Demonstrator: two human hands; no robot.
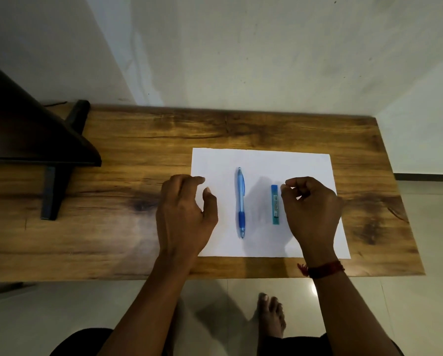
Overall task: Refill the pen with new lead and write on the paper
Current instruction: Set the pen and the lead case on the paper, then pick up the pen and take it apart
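A white sheet of paper (264,160) lies on the wooden table (138,150). On it rests a blue translucent pen (241,201), tip pointing toward me. To its right lies a small blue lead case (275,204). My left hand (184,214) hovers over the paper's left edge, left of the pen, fingers loosely curled and apart, holding nothing. My right hand (311,211) sits just right of the lead case, fingers curled, thumb and forefinger tips close together near the case's top corner. Whether they touch the case I cannot tell.
A dark wooden stand (35,140) with legs occupies the table's left end. A wall runs behind the table. The table's front edge is near me, with a tiled floor and a bare foot (270,314) below it.
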